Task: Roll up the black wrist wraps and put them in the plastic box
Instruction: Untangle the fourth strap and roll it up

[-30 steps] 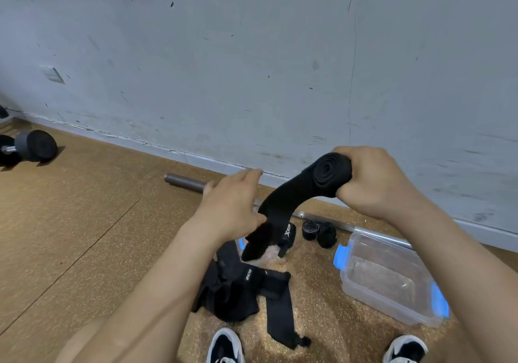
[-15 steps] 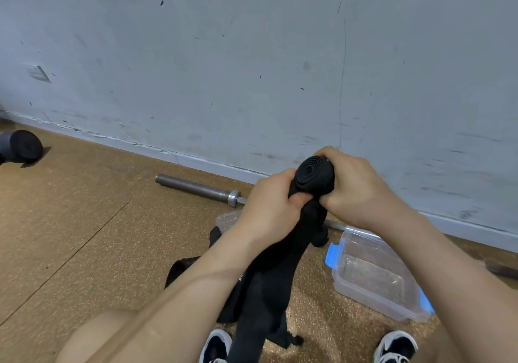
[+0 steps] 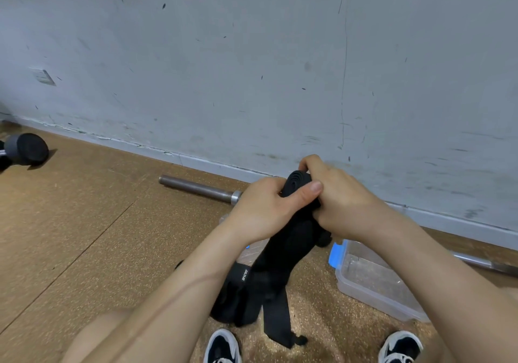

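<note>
wrap (image 3: 291,239): black, top end rolled into a tight coil, gripped up off the floor between your left hand (image 3: 266,208) and right hand (image 3: 336,203), loose tail hanging down. heap (image 3: 235,292) of more black straps lies on the floor under it. box (image 3: 372,287): clear plastic, blue clips, lid off, on the floor just right of the heap.

open plastic box (image 3: 372,287), barbell (image 3: 196,187) behind

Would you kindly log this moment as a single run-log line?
wrap: part-rolled | left hand: grips wrap | right hand: grips wrap | box: open
</note>
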Tool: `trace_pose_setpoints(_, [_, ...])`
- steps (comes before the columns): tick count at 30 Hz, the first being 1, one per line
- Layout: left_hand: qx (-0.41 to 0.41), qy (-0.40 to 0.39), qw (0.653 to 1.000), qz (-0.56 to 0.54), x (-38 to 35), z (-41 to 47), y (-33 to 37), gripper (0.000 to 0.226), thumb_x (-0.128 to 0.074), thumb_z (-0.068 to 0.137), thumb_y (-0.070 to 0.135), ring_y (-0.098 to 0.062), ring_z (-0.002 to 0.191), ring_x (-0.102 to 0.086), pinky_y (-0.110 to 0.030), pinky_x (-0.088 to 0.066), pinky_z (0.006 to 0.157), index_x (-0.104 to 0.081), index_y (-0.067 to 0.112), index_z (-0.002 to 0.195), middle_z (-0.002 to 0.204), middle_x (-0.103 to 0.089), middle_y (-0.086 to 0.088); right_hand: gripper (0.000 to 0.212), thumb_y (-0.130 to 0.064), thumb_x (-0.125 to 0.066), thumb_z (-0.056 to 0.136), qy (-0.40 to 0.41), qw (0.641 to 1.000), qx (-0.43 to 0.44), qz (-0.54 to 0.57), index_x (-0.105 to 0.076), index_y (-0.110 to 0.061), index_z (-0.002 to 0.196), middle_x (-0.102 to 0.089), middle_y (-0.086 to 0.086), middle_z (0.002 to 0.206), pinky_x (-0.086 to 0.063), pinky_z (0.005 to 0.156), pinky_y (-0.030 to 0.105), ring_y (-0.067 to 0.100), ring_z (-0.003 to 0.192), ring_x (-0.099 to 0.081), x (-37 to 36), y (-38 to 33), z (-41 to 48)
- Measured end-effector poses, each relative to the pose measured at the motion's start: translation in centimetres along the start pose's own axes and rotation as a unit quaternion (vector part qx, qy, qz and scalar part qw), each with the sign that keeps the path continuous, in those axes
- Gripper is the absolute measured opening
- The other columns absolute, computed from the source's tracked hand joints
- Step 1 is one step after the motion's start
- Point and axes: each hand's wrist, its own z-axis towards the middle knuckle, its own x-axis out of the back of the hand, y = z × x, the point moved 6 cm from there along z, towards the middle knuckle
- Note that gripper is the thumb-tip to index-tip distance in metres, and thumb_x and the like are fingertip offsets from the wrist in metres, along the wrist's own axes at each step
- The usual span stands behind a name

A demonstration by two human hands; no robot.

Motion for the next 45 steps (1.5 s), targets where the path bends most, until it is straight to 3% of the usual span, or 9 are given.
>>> trace_pose_setpoints(3, [-0.023,0.001,0.999,-0.034,0.5,0.1,0.2,0.062,-0.058,0.080,0.070,-0.011,0.055,-0.047,-0.030,-0.035,0.057,-0.054,0.010,0.067,0.059,-0.048,0.005,0.046,-0.002,-0.062,0.076,0.010,1.000,0.025,-0.005,-0.046,-0.018,0.116,-0.057,0.003,0.098,-0.050,0.075,0.037,0.023,0.088,-0.056,0.7,0.2,0.0])
trace_pose_setpoints(7, [-0.025,-0.039,0.989,-0.138,1.0,-0.2,0.4,0.048,-0.061,0.089,0.059,-0.013,0.080,-0.067,-0.036,-0.052,0.077,-0.070,0.012,0.087,0.081,-0.070,-0.001,0.027,-0.002,-0.073,0.076,-0.051,0.981,0.029,0.186,-0.064,-0.020,0.094,-0.061,-0.004,0.069,-0.042,0.050,0.021,0.011,0.062,-0.056,2.7,0.9,-0.8])
trace_pose_setpoints(16, [-0.021,-0.064,0.963,-0.263,1.2,-0.6,0.8,0.042,-0.056,0.095,0.043,-0.026,0.112,-0.067,-0.044,-0.053,0.097,-0.060,0.016,0.127,0.119,-0.071,-0.011,0.038,-0.038,-0.066,0.087,-0.103,0.885,0.015,0.453,-0.066,-0.017,0.118,-0.039,0.000,0.059,-0.017,0.045,0.025,0.015,0.049,-0.027,2.4,1.3,-0.8])
trace_pose_setpoints(19, [0.005,-0.082,0.952,-0.294,1.2,-0.7,0.5,0.048,-0.057,0.093,0.043,-0.032,0.113,-0.066,-0.052,-0.053,0.097,-0.055,0.017,0.133,0.122,-0.069,-0.013,0.036,-0.036,-0.078,0.080,-0.074,0.892,0.019,0.445,-0.070,-0.023,0.112,-0.053,0.017,0.081,-0.023,0.058,0.034,0.027,0.069,-0.040,2.5,1.3,-0.6])
trace_pose_setpoints(23, [0.051,-0.071,0.956,-0.281,0.9,-0.8,0.6,0.059,-0.059,0.084,0.062,-0.028,0.102,-0.071,-0.049,-0.059,0.085,-0.061,0.018,0.123,0.111,-0.073,-0.006,0.036,-0.005,-0.077,0.081,-0.043,0.908,0.052,0.413,-0.068,-0.017,0.114,-0.073,0.001,0.091,-0.053,0.068,0.018,0.012,0.081,-0.069,2.5,0.8,-0.8])
trace_pose_setpoints(26, [0.043,-0.010,0.957,-0.285,1.1,-0.5,0.6,0.034,-0.064,0.093,0.039,-0.028,0.097,-0.072,-0.046,-0.061,0.082,-0.064,0.016,0.117,0.109,-0.073,-0.011,0.042,0.000,-0.076,0.080,-0.022,0.922,0.063,0.382,-0.066,-0.020,0.116,-0.072,-0.001,0.102,-0.056,0.083,0.024,0.013,0.097,-0.070,2.6,0.6,-0.7])
trace_pose_setpoints(33, [-0.022,0.001,0.955,-0.297,2.0,-0.5,1.0,0.034,-0.074,0.083,0.002,-0.020,0.093,-0.070,-0.030,-0.059,0.075,-0.069,0.023,0.110,0.095,-0.069,-0.004,0.052,-0.031,-0.079,0.077,-0.125,0.885,-0.019,0.448,-0.059,-0.013,0.122,-0.041,-0.007,0.058,-0.018,0.040,0.019,0.007,0.045,-0.028,2.0,1.1,-0.8])
trace_pose_setpoints(40, [-0.068,0.008,0.972,-0.224,2.0,-0.3,1.4,0.045,-0.074,0.075,0.003,-0.015,0.095,-0.067,-0.029,-0.056,0.080,-0.067,0.032,0.108,0.103,-0.069,-0.005,0.029,-0.002,-0.069,0.086,-0.051,0.915,0.024,0.401,-0.061,-0.003,0.115,-0.059,-0.020,0.057,-0.038,0.045,0.007,-0.005,0.049,-0.053,2.9,0.5,-0.8])
trace_pose_setpoints(45, [0.018,-0.026,0.937,-0.348,1.3,-0.2,0.7,0.050,-0.078,0.073,0.023,-0.026,0.093,-0.072,-0.040,-0.059,0.080,-0.057,0.022,0.118,0.105,-0.070,-0.009,0.031,0.001,-0.071,0.084,-0.017,0.900,0.033,0.434,-0.061,-0.005,0.113,-0.060,-0.019,0.063,-0.040,0.048,0.007,-0.004,0.056,-0.056,3.2,0.8,-0.9])
